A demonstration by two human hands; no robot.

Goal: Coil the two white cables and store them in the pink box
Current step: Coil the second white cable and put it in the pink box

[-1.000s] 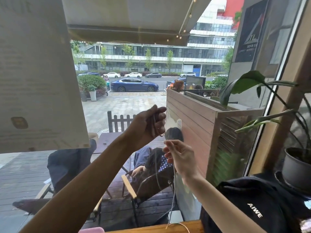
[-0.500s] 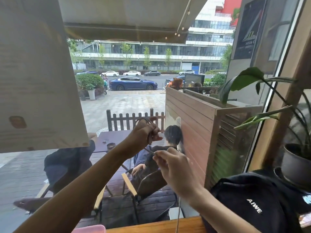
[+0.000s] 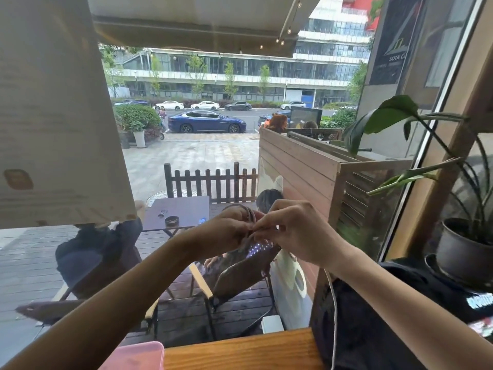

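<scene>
Left hand and right hand both pinching coiled white cable; pink box at 7 o'clock on wooden surface.

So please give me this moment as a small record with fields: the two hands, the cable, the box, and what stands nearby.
left hand: raised before the window, pinching loops of the thin white cable
right hand: fingertips meeting the left hand at the loops
cable tail: hangs from under the right hand down past the wooden table edge
pink plastic box: at the bottom edge, on the table, only partly in view
black bag: on the right, behind the hanging tail
potted green plant: far right
second cable: not visible
</scene>
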